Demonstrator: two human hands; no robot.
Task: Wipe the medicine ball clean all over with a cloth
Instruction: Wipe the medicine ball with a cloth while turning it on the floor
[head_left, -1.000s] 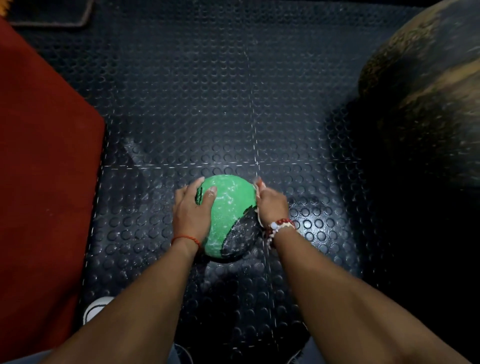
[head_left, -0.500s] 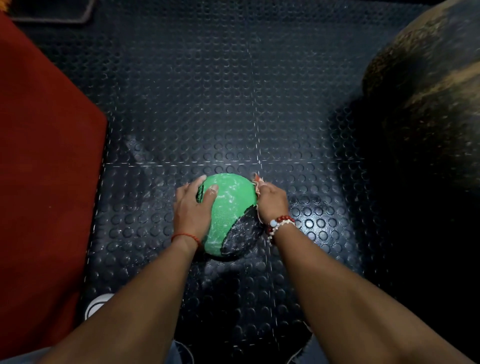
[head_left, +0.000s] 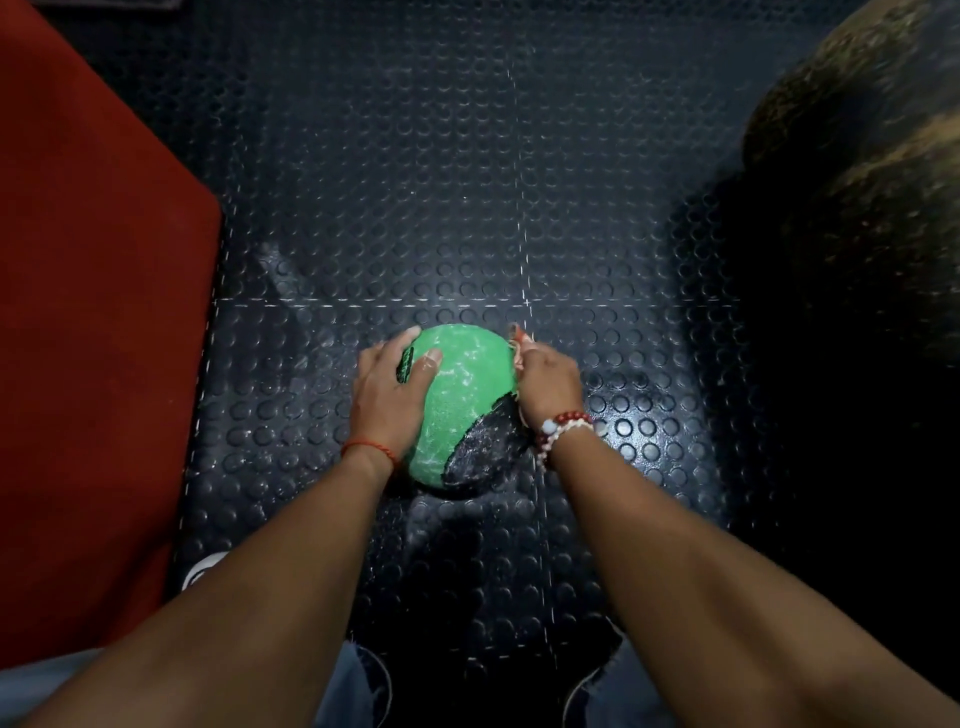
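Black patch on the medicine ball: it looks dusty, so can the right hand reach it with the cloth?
Probably yes: the right hand holds the cloth against the medicine ball right beside the black patch, which lies uncovered; the left hand rests on the other side.

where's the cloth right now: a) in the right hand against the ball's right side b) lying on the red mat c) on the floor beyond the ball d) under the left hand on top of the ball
a: the cloth's pale frayed edge peeks out from the right hand, which holds it against the right side of the medicine ball, while the left hand rests bare on the left side.
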